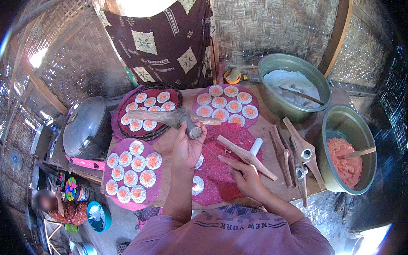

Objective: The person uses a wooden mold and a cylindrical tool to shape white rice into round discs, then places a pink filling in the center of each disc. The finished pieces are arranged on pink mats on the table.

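A wooden bench [266, 125] fills the middle of a room with woven walls [272, 26]; a brown patterned curtain [165, 43] hangs beyond its far edge. Pink and red cloths [224, 189] cover much of the top, carrying round white cakes [130, 177] with orange centres — groups lie along the far edge and at the near left corner. A green basin [297, 106] with white contents sits at the far right corner. Above the bench's middle, the left hand [186, 146] is clamped on a wooden tool [154, 115] with a grey cylinder; nearer the front edge, the right hand [247, 177] is closed round a thin rod [209, 149] pointing toward it. Dark capital lettering, upside down here, crosses the wearer's mauve shirt [235, 243].
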A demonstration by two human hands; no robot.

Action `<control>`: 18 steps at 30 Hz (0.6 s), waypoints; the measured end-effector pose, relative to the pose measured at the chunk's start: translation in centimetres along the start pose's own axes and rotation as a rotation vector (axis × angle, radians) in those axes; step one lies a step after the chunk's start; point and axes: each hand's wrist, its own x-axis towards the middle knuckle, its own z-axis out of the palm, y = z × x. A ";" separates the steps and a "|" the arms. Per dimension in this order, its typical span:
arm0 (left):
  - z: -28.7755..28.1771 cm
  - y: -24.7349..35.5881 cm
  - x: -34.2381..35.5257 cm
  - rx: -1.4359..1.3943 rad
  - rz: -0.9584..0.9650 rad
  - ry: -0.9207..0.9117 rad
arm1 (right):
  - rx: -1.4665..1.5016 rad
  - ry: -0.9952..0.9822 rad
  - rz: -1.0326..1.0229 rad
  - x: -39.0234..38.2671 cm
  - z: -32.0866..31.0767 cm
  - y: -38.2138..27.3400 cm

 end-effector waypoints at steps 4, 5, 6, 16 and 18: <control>0.2 0.0 -0.1 0.035 0.010 -0.012 | -0.037 0.011 -0.010 0.2 0.1 -0.7; 0.2 0.0 -0.2 0.039 0.016 -0.034 | -0.132 0.016 -0.027 0.0 0.0 -1.0; 0.1 -0.1 -0.2 0.084 0.034 -0.027 | -0.227 0.023 -0.044 -0.1 -0.1 -1.2; -0.7 -1.1 -0.1 0.393 0.227 0.003 | 0.413 -0.119 0.026 0.3 -0.6 2.1; -0.5 -1.1 0.0 0.390 0.229 -0.013 | 0.826 -0.284 0.251 0.4 -1.0 3.0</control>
